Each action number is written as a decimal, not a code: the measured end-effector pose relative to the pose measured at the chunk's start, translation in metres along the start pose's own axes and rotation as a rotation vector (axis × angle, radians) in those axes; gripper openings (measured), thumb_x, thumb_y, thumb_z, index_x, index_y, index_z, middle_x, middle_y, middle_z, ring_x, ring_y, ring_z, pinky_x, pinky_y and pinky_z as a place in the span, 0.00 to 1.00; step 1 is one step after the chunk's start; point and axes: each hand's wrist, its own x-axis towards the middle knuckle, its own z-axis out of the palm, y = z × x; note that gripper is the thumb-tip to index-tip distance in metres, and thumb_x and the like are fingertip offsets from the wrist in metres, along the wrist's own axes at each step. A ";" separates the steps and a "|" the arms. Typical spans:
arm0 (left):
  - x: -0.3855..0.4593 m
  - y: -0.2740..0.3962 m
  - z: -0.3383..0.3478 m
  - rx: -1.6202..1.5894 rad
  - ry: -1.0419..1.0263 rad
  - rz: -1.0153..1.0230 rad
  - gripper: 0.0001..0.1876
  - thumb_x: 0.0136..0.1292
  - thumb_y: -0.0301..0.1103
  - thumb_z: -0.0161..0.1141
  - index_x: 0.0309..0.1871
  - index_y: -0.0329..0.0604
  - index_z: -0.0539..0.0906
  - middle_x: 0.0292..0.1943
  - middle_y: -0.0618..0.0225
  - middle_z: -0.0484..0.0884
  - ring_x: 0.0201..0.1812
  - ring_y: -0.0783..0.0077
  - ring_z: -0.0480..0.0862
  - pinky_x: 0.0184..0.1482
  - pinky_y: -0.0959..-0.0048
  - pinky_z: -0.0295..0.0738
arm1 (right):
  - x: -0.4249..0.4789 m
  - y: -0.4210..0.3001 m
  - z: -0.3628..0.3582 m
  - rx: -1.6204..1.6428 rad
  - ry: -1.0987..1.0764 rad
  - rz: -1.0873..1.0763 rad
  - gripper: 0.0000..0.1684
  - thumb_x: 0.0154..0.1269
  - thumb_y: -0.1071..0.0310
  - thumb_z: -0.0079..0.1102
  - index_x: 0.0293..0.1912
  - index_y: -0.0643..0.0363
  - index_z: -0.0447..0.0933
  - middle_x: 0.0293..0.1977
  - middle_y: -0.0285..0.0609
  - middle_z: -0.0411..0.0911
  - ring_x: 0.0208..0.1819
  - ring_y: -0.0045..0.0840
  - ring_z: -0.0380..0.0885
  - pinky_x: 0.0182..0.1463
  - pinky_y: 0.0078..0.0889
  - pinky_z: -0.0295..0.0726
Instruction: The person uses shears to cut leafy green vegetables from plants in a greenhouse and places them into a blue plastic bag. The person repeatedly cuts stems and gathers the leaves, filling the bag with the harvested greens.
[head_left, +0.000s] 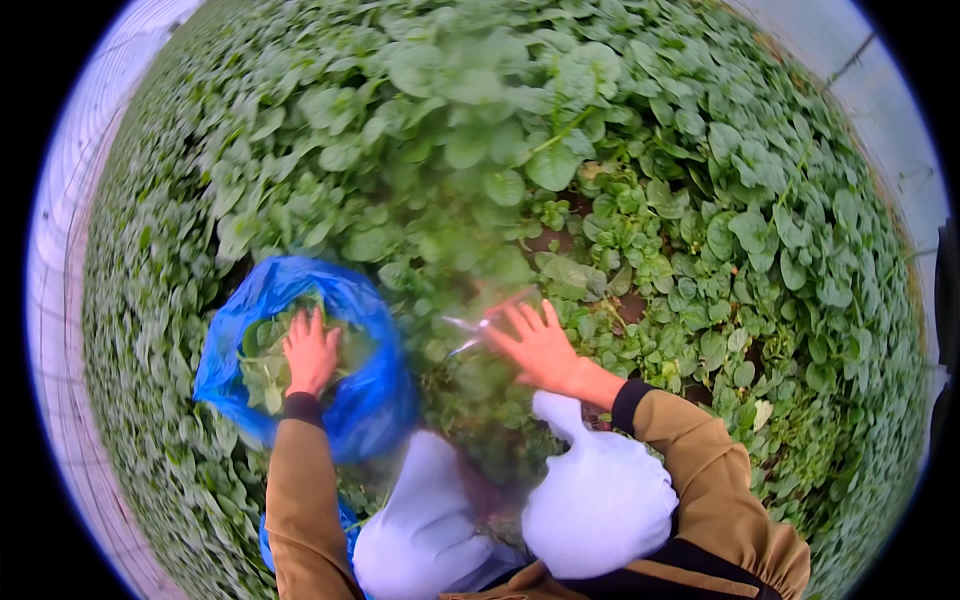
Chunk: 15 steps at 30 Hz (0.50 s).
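Observation:
My left hand (310, 352) is inside the mouth of a blue plastic bag (375, 375). Its fingers are somewhat apart over a heap of picked green leaves (264, 367), with the back of the hand up; no firm hold on a leaf shows. To the right, my right hand (541, 346) holds a pair of scissors (471, 327) with reddish handles. The blades are spread and point left, above low greenery, with blur around them. How the fingers sit in the handles is partly unclear.
Dense leafy green plants (337, 112) surround me. Shorter growth with bare soil (553, 240) lies ahead to the right. My knees, in white coverings (600, 502), are below my hands. More blue plastic (346, 525) shows by my left sleeve. Pale sheeting walls (892, 112) rise at the sides.

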 end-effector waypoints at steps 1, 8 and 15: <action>0.015 0.003 0.003 -0.008 -0.033 -0.044 0.34 0.70 0.51 0.52 0.75 0.46 0.63 0.75 0.48 0.57 0.75 0.43 0.56 0.72 0.39 0.50 | 0.001 0.003 0.004 -0.004 -0.005 0.009 0.60 0.42 0.53 0.79 0.73 0.45 0.58 0.67 0.56 0.60 0.71 0.52 0.58 0.71 0.71 0.52; 0.019 0.017 -0.024 0.127 -0.361 0.176 0.42 0.64 0.57 0.58 0.73 0.38 0.63 0.76 0.40 0.53 0.76 0.36 0.50 0.74 0.44 0.47 | 0.021 0.026 0.036 0.047 0.175 -0.023 0.46 0.50 0.54 0.72 0.70 0.42 0.65 0.60 0.48 0.69 0.68 0.49 0.61 0.71 0.73 0.50; 0.018 0.108 -0.179 0.576 -0.227 0.405 0.17 0.53 0.46 0.68 0.40 0.45 0.86 0.29 0.54 0.85 0.33 0.52 0.85 0.36 0.58 0.79 | 0.023 0.040 0.013 0.105 0.076 -0.107 0.38 0.58 0.56 0.65 0.69 0.40 0.67 0.55 0.47 0.72 0.61 0.47 0.66 0.72 0.73 0.48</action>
